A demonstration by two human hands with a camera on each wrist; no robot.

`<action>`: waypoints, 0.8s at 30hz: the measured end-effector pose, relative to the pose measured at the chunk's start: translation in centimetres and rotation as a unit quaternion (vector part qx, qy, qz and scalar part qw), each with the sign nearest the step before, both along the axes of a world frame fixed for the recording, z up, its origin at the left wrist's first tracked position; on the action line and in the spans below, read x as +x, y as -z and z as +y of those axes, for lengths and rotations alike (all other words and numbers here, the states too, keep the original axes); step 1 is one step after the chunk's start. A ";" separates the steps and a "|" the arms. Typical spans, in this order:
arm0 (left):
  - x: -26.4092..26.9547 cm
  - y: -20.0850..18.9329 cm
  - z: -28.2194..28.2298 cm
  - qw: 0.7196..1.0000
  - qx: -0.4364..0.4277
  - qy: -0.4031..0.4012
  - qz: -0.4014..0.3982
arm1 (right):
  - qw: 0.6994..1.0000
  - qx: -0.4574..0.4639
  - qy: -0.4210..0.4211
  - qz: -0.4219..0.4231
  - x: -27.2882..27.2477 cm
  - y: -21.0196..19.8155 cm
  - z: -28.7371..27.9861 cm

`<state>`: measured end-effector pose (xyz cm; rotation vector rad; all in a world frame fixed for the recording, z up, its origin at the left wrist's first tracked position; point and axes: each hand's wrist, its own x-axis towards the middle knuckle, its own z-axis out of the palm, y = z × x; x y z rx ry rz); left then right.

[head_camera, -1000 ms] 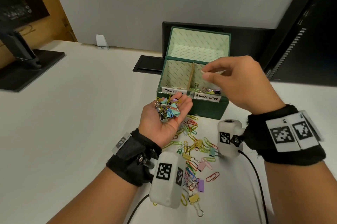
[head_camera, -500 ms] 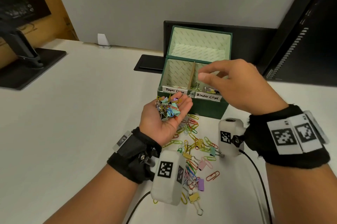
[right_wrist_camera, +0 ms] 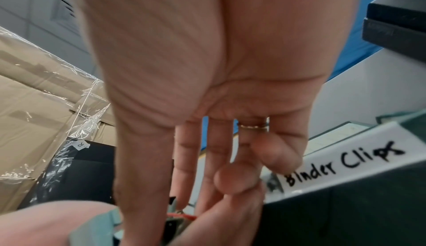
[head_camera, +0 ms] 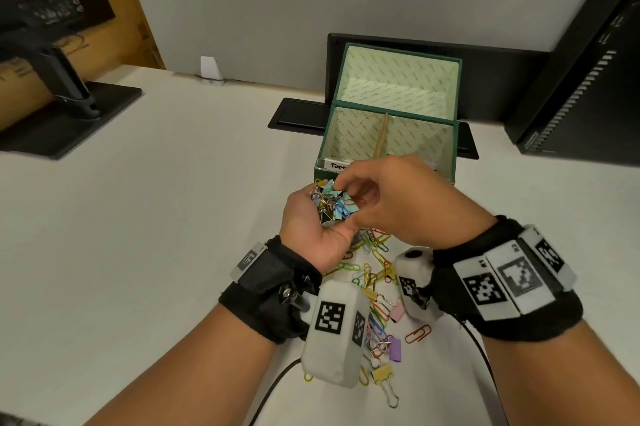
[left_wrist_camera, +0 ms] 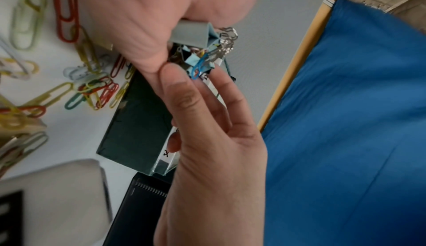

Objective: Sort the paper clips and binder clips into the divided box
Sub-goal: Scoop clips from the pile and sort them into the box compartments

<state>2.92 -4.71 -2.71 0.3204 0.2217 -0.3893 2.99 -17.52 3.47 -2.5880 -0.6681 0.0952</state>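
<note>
A mixed heap of clips (head_camera: pixel 330 205) is cradled in the upturned left hand (head_camera: pixel 317 231), whose fingers are curled loosely round it; the heap is held just in front of the divided box (head_camera: pixel 388 134), at the level of its near wall. The right hand (head_camera: pixel 401 204) is laid over the heap from the right, with thumb and forefinger lowered into the clips; whether one clip is actually pinched between them cannot be told, since the fingertips are hidden among the clips in all three views. In the left wrist view a grey-green binder clip (left_wrist_camera: pixel 196 34) is seen against the left palm, with a blue paper clip (left_wrist_camera: pixel 199 65) and silver wire handles beside it. The box is stood open on the white table (head_camera: pixel 156 217), its lid (head_camera: pixel 398 79) raised at the back; two compartments are separated by a thin divider (head_camera: pixel 381 140); a label reading "Binder Clip" (right_wrist_camera: pixel 341 162) is fixed to the front of the right one. Loose paper clips (head_camera: pixel 375 263) and a few binder clips, among them a yellow binder clip (head_camera: pixel 382 375), are scattered on the table below the hands, between the wrists.
</note>
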 end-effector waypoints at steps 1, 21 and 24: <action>0.0 0.0 0.0 1.000 0.000 -0.003 0.006 | 1.000 0.001 0.000 -0.005 0.0 0.1 0.0; -0.5 -0.7 -0.1 0.997 -0.082 -0.009 0.009 | 0.992 0.120 0.036 -0.022 0.2 -1.3 -0.8; -0.5 -0.8 -0.1 0.997 -0.082 0.000 0.006 | 0.986 0.161 0.037 -0.025 0.1 -1.4 -0.8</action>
